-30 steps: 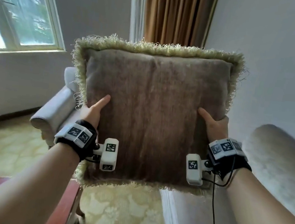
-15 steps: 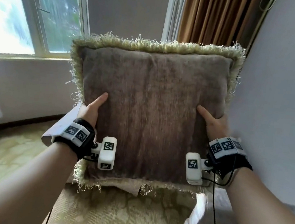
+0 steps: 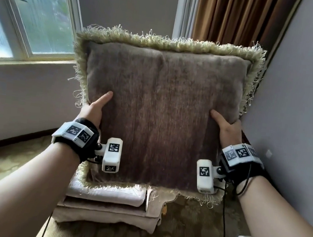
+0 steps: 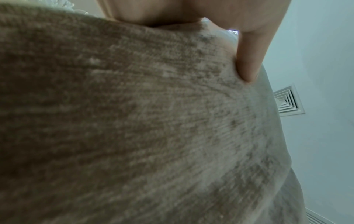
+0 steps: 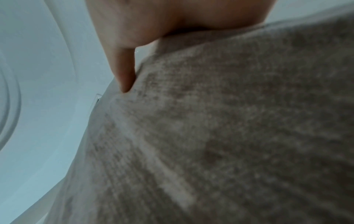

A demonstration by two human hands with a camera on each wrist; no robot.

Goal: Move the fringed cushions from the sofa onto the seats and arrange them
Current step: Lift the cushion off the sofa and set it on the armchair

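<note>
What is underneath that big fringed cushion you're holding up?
Below the fringed cushion, held by the left hand and right hand, a pale upholstered seat shows on patterned carpet. The seat's back part is covered.

The head view looks forward and slightly down along both forearms, at arm's length from the fringed cushion (image 3: pixel 160 115) held between the left hand (image 3: pixel 94 109) and the right hand (image 3: pixel 227 126). Each wrist view sits pressed close below its hand, facing up along the thumb, apparently toward the ceiling. All three share the cushion's brown face.
</note>
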